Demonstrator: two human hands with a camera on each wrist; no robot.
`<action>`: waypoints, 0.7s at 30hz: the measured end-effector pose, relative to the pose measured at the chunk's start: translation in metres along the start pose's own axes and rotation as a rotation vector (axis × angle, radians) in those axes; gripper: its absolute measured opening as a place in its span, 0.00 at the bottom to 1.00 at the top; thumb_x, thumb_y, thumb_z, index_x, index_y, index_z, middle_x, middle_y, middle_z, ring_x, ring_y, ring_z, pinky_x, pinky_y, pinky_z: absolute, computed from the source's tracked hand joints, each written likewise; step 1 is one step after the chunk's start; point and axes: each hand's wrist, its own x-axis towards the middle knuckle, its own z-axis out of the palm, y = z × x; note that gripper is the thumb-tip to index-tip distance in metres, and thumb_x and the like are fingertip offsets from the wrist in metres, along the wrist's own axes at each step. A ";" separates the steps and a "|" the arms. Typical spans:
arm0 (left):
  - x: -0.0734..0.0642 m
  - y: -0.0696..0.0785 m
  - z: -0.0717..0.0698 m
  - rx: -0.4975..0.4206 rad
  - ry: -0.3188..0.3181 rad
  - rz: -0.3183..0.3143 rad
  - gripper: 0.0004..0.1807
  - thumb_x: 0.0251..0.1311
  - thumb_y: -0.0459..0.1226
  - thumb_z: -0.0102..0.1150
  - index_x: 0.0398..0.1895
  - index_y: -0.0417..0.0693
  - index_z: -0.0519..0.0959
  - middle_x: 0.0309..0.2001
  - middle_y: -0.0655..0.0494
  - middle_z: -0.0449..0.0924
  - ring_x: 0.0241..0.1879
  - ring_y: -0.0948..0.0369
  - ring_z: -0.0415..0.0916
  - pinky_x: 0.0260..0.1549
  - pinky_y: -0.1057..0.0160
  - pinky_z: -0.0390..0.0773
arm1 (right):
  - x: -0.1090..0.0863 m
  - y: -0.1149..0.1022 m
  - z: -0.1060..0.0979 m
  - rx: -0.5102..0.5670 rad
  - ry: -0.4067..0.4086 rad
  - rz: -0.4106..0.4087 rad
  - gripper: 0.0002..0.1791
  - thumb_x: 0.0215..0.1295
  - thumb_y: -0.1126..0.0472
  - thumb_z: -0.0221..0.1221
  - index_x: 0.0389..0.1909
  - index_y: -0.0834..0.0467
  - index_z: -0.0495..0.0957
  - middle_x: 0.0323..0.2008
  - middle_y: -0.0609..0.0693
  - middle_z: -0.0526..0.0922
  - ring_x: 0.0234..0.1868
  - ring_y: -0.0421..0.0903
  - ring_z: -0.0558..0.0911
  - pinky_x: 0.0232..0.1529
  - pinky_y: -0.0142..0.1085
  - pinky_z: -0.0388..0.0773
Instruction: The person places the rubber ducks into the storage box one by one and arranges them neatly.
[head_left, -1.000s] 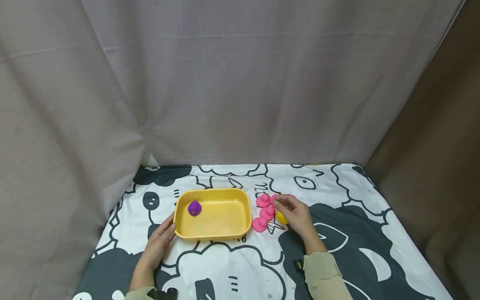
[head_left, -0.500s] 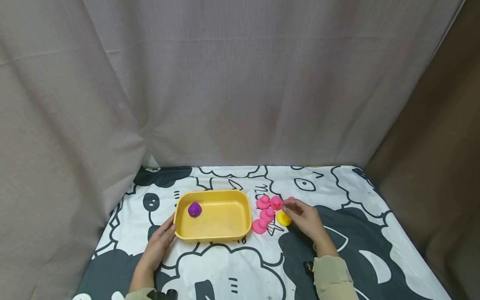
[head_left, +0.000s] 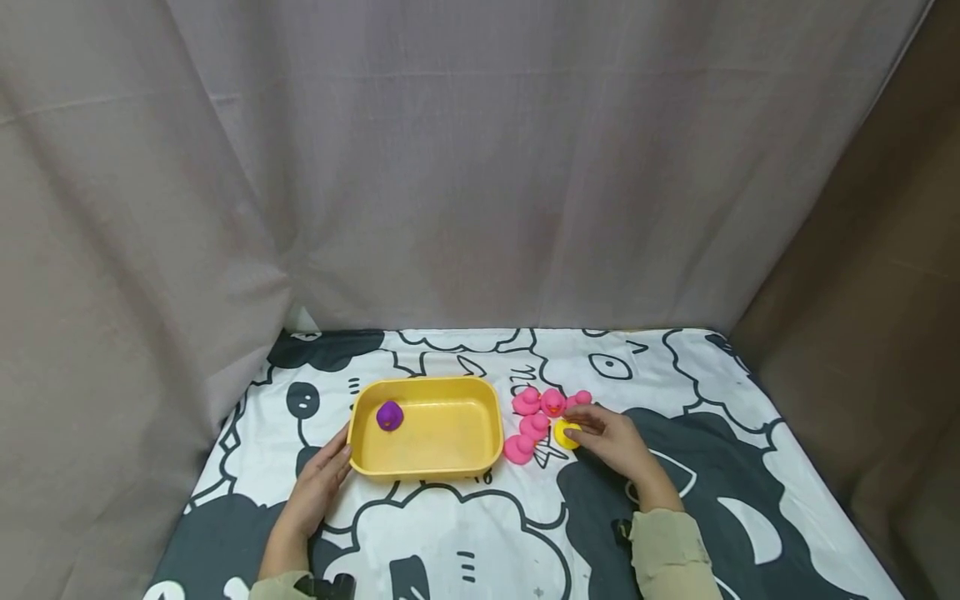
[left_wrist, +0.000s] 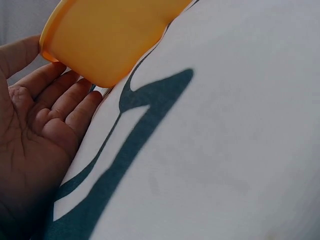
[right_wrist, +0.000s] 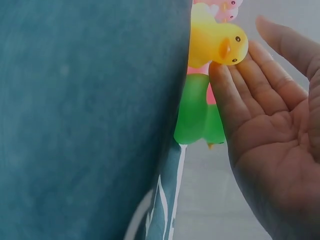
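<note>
A: Biggest first, what do we have?
B: We see a grey curtain [head_left: 487,167] behind the yellow tray [head_left: 450,429], and a patterned cloth [head_left: 450,533] spread beneath it.
A: And the tray itself?
B: It lies flat on the cloth, with a hand off either end.
A: How do we find those hands?
B: The left hand [head_left: 313,483] rests against the tray's left end, its fingers fairly straight and not curled round anything. The right hand [head_left: 615,442] is off the tray's right end, fingers nearly straight, thumb held apart; a yellow duck [right_wrist: 217,45] is at its fingertips, though we can't tell whether they touch.
A: Where do we place the ducks?
B: The yellow duck sits right of the tray. We count five pink ducks [head_left: 535,427] on that side too, the closest just beside the tray's right end. A green duck [right_wrist: 192,107] shows near the yellow one in the right wrist view. A purple duck [head_left: 389,416] sits inside the tray, towards its left end.
</note>
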 end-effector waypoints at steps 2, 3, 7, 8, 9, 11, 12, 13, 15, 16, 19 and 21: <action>0.000 0.000 0.000 0.001 0.002 -0.003 0.31 0.77 0.47 0.48 0.79 0.57 0.58 0.79 0.65 0.51 0.78 0.62 0.47 0.72 0.59 0.58 | -0.001 0.000 -0.001 0.014 -0.012 -0.005 0.19 0.62 0.61 0.70 0.54 0.56 0.82 0.52 0.52 0.84 0.55 0.53 0.83 0.55 0.41 0.83; 0.000 0.000 0.000 0.003 0.003 -0.004 0.31 0.77 0.47 0.48 0.79 0.57 0.58 0.79 0.65 0.51 0.78 0.61 0.47 0.72 0.59 0.58 | -0.001 0.000 -0.002 0.021 -0.018 -0.009 0.19 0.62 0.61 0.70 0.54 0.56 0.82 0.52 0.52 0.84 0.55 0.53 0.83 0.55 0.41 0.83; 0.000 0.001 0.001 0.015 0.010 -0.007 0.31 0.76 0.47 0.50 0.79 0.58 0.58 0.79 0.65 0.52 0.78 0.60 0.48 0.72 0.59 0.59 | -0.002 0.001 -0.004 0.027 -0.040 -0.037 0.19 0.61 0.63 0.70 0.54 0.58 0.82 0.52 0.54 0.84 0.55 0.54 0.83 0.57 0.41 0.82; 0.000 0.001 0.001 0.017 0.012 -0.008 0.32 0.75 0.48 0.51 0.79 0.58 0.59 0.78 0.64 0.52 0.78 0.60 0.48 0.71 0.59 0.60 | -0.003 0.001 -0.005 0.025 -0.043 -0.039 0.19 0.61 0.63 0.70 0.54 0.58 0.83 0.52 0.54 0.84 0.55 0.53 0.83 0.57 0.41 0.82; 0.000 0.001 0.001 0.019 0.016 -0.008 0.32 0.74 0.48 0.52 0.79 0.59 0.59 0.78 0.64 0.53 0.77 0.60 0.49 0.71 0.59 0.60 | -0.003 0.001 -0.005 0.022 -0.048 -0.041 0.19 0.61 0.64 0.70 0.54 0.58 0.83 0.52 0.54 0.84 0.55 0.53 0.83 0.57 0.40 0.82; 0.001 0.002 0.000 0.019 0.023 -0.009 0.33 0.73 0.50 0.55 0.78 0.60 0.60 0.78 0.64 0.54 0.77 0.60 0.50 0.70 0.61 0.62 | -0.003 0.001 -0.005 0.009 -0.062 -0.045 0.19 0.61 0.65 0.70 0.54 0.57 0.83 0.52 0.54 0.84 0.54 0.53 0.83 0.56 0.40 0.82; 0.001 0.002 0.000 0.018 0.027 -0.009 0.34 0.72 0.50 0.56 0.78 0.60 0.60 0.78 0.65 0.54 0.77 0.60 0.50 0.69 0.61 0.63 | -0.003 0.001 -0.005 0.006 -0.066 -0.042 0.18 0.61 0.65 0.70 0.53 0.57 0.83 0.52 0.53 0.83 0.54 0.52 0.83 0.56 0.40 0.82; 0.001 0.002 0.000 0.017 0.029 -0.008 0.34 0.71 0.51 0.57 0.78 0.61 0.61 0.78 0.65 0.55 0.77 0.60 0.50 0.69 0.62 0.63 | -0.003 0.001 -0.005 -0.001 -0.070 -0.039 0.18 0.61 0.65 0.70 0.53 0.56 0.83 0.52 0.52 0.83 0.54 0.51 0.84 0.56 0.39 0.82; 0.001 0.002 0.000 0.006 0.032 -0.006 0.35 0.70 0.51 0.58 0.78 0.63 0.60 0.77 0.67 0.54 0.77 0.61 0.50 0.68 0.64 0.64 | -0.003 0.001 -0.006 -0.013 -0.080 -0.045 0.18 0.62 0.65 0.69 0.53 0.56 0.83 0.52 0.53 0.83 0.54 0.51 0.84 0.56 0.39 0.82; 0.001 0.002 0.000 -0.001 0.033 -0.005 0.35 0.70 0.51 0.58 0.78 0.65 0.60 0.77 0.68 0.54 0.77 0.62 0.50 0.67 0.65 0.65 | -0.003 0.002 -0.006 -0.017 -0.085 -0.047 0.18 0.62 0.65 0.69 0.53 0.56 0.83 0.52 0.53 0.83 0.54 0.51 0.83 0.56 0.40 0.82; -0.001 0.002 0.000 -0.022 0.035 0.003 0.34 0.70 0.49 0.59 0.78 0.67 0.60 0.77 0.70 0.54 0.77 0.63 0.50 0.66 0.66 0.66 | -0.003 0.003 -0.005 -0.025 -0.088 -0.045 0.18 0.61 0.65 0.70 0.53 0.56 0.83 0.52 0.53 0.83 0.55 0.51 0.83 0.57 0.41 0.82; -0.001 0.002 0.000 -0.030 0.037 0.007 0.34 0.70 0.49 0.59 0.78 0.69 0.61 0.77 0.71 0.54 0.77 0.63 0.49 0.65 0.68 0.67 | -0.003 0.004 -0.005 -0.036 -0.087 -0.045 0.18 0.61 0.65 0.70 0.53 0.56 0.83 0.52 0.53 0.83 0.55 0.51 0.83 0.57 0.41 0.81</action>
